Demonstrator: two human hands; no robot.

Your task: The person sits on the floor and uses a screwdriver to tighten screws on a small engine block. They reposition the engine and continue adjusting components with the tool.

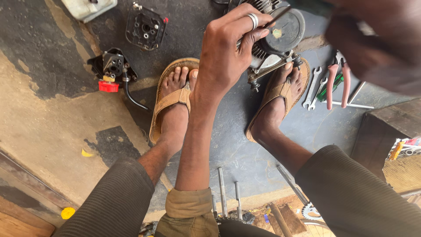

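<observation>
Looking down at the floor (57, 114): engine (276, 39) sits by my sandalled toes, left hand (226, 55) fingers (250, 37) clamped on its flywheel edge. Right hand (372, 44) blurred, grip unclear. Pliers (338, 81) and spanners (313, 90) just right.

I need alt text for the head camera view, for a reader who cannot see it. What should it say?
Seen from above, a person's left hand grips a small engine on a dark floor, held steady under a sandalled right foot. The right hand, blurred and close to the camera, is above it. Wrenches, red-handled pliers and black engine parts lie around.
</observation>
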